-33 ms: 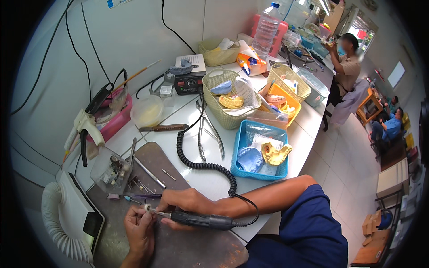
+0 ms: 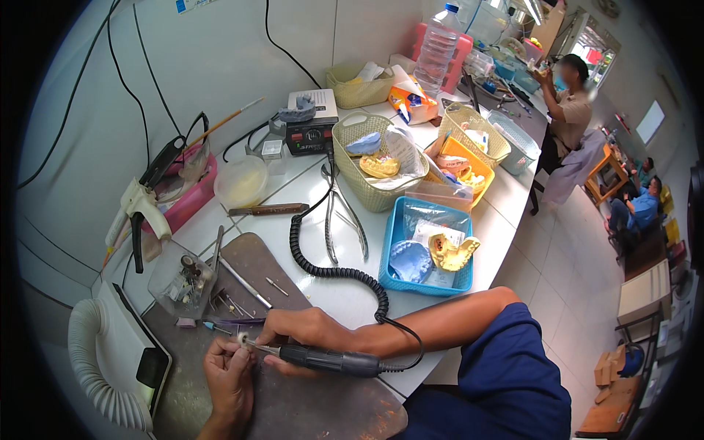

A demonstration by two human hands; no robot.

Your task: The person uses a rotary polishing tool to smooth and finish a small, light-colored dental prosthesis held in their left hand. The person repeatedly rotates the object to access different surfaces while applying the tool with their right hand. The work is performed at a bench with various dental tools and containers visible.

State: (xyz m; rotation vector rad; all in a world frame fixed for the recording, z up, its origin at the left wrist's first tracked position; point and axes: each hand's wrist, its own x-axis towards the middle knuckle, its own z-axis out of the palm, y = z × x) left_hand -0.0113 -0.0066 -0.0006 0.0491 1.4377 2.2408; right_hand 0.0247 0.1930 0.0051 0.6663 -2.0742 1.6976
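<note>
My right hand (image 2: 312,334) is wrapped round a black rotary handpiece (image 2: 334,361), its metal nose pointing left. A coiled black cord leaves the handpiece's rear end. Opposite it, my left hand (image 2: 229,374) is closed in a pinch at a small whitish piece (image 2: 243,338), too small to tell its kind. The handpiece's tip meets or nearly meets this piece; fingers partly hide the spot. Both hands are over a worn grey-brown board (image 2: 315,411). Just beyond them lie a blue-tipped bur (image 2: 215,326) and several thin metal bits.
A blue basket (image 2: 385,249) holds blue and yellow dental casts. A clear box of small parts (image 2: 165,282) stands left, near a white ribbed hose (image 2: 82,352). Pliers (image 2: 354,220), a brown-handled knife (image 2: 271,210) and a control box (image 2: 308,139) are farther back. Another person (image 2: 572,110) sits far right.
</note>
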